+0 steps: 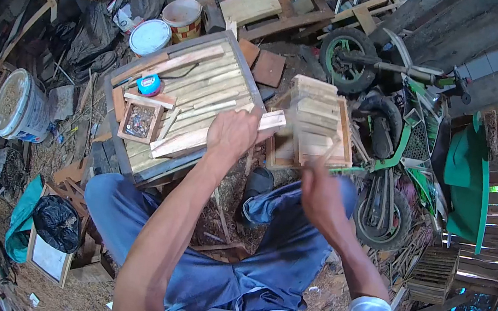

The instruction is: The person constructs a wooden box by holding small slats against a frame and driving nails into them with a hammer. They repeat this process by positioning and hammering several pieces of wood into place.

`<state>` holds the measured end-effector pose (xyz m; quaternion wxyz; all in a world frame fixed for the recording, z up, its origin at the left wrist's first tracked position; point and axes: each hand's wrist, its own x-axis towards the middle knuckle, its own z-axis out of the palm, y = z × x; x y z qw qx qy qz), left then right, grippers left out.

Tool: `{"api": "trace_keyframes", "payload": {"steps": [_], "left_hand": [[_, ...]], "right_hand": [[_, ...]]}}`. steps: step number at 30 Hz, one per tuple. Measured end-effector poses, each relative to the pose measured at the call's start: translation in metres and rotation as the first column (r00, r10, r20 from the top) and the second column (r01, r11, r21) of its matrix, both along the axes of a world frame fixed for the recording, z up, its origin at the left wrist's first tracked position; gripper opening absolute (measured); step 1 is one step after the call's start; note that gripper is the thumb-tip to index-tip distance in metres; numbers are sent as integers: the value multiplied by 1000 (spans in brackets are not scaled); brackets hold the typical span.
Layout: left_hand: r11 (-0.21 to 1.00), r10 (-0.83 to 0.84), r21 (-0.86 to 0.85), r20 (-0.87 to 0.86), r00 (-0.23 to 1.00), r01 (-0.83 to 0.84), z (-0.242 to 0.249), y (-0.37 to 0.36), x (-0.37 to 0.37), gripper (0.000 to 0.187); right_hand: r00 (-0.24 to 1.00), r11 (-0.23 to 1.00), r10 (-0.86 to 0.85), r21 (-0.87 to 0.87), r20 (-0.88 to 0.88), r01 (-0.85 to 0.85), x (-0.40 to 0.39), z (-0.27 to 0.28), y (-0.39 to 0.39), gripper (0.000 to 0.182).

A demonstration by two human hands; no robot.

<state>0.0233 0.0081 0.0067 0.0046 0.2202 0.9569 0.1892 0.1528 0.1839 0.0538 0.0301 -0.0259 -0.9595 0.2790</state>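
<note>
My left hand (pixel 235 129) is wrapped round a pale wooden strip (pixel 187 143), which lies slanted over the near part of a slatted wooden work surface (pixel 197 88). One end of the strip points right, past my knuckles. My right hand (pixel 322 194) is raised over my right knee, its fingers closed and blurred; a thin, smeared shape shows at the fingertips, too unclear to name. Just beyond that hand stands a wooden crate (pixel 347 128) with slats across it. On the work surface sit a small wooden box of metal bits (pixel 139 121) and a blue round tin (pixel 149 84).
A green small motorbike (pixel 405 139) stands at the right, near a green plastic piece (pixel 470 186). Buckets stand at the left (pixel 27 108) and behind the work surface (pixel 149 38). Wood scraps, reddish tiles (pixel 268 68) and a black bag (pixel 56 222) litter the floor.
</note>
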Motion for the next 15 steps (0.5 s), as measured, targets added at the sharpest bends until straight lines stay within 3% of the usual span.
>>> {"api": "trace_keyframes", "payload": {"steps": [2, 5, 9, 12, 15], "left_hand": [[997, -50, -55, -94, 994, 45, -4, 0, 10, 51], [997, -51, -54, 13, 999, 52, 0, -1, 2, 52], [998, -63, -20, -4, 998, 63, 0, -4, -8, 54], [998, -62, 15, -47, 997, 63, 1, -6, -13, 58], [999, -53, 1, -24, 998, 53, -1, -8, -22, 60]], "right_hand": [[994, 1000, -13, -8, 109, 14, 0, -3, -2, 17], [991, 989, -127, -68, 33, 129, -5, 38, -17, 16], [963, 907, -263, -356, -62, 225, -9, 77, -19, 20], [977, 936, -211, -284, 15, 207, -7, 71, -8, 20], [979, 884, -188, -421, 82, 205, -8, 37, -5, 24]]}}
